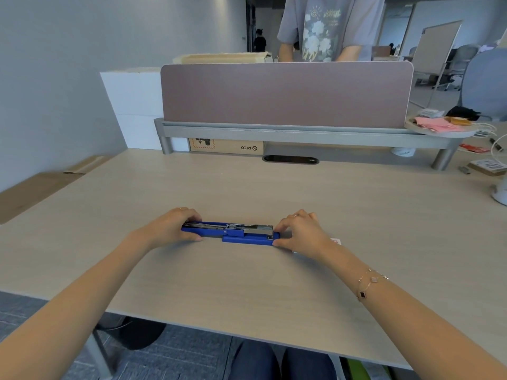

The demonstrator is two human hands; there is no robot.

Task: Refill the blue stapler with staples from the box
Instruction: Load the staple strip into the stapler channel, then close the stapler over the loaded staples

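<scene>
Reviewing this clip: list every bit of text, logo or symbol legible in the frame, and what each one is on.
"PICO", upside down beside a round logo: cardboard box under the desk shelf.
Black handling symbols on the same box: shapes visible, not readable.
Lettering on the standing person's grey T-shirt: too blurred.
Label on the flat package at far right: too small.
Blue stapler: no markings visible.

An open-plan office. A pale wood-grain desk carries a mauve fabric divider screen on a grey shelf rail, with a cable slot set into the top. Behind stand a whiteboard, swivel chairs and another person at the facing desk. Grey carpet tiles cover the floor.
</scene>
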